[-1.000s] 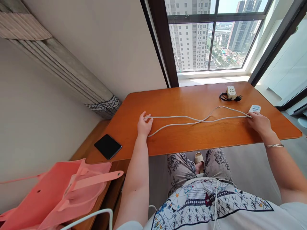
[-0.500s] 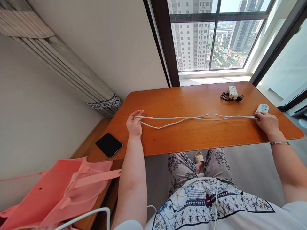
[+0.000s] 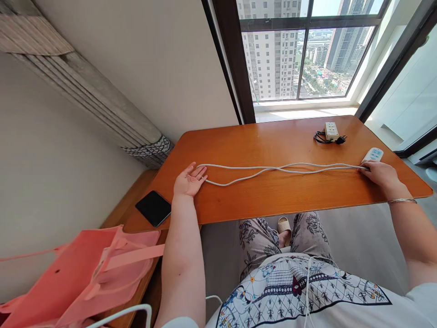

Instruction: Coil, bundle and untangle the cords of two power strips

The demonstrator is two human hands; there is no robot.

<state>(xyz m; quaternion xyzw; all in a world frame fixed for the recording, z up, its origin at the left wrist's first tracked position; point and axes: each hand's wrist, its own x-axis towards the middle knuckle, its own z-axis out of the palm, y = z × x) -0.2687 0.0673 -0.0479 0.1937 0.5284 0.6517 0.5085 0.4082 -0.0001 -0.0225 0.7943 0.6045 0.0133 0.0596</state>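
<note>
The white cord (image 3: 280, 168) lies stretched across the tabletop (image 3: 259, 205) in two long strands, roughly parallel to the near edge, with a broad band of wood between it and that edge. The strands cross around the middle of the tabletop. At the cord's left end, the person's left hand (image 3: 190, 181) is spread wide, palm up, its extended fingers at the bend of the loop; how firmly they bear on it cannot be told. The right hand (image 3: 381, 176), toward the near right corner, has its fingers curled over the strands and holds them together.

Just beyond the right hand, inside the right edge, lies the white socket block (image 3: 373, 154); whether the fingers touch it cannot be told. A cream socket block (image 3: 331, 130) sits near the far right corner, with its black lead and plug (image 3: 340, 140) on the side toward the person. The black smartphone (image 3: 153, 208) rests by the near left corner, close beside the left forearm (image 3: 182, 255), which reaches over the near edge. Below that corner, the pink bag (image 3: 78, 264) stands off the tabletop, its strap (image 3: 136, 256) running up to the forearm's outline.
</note>
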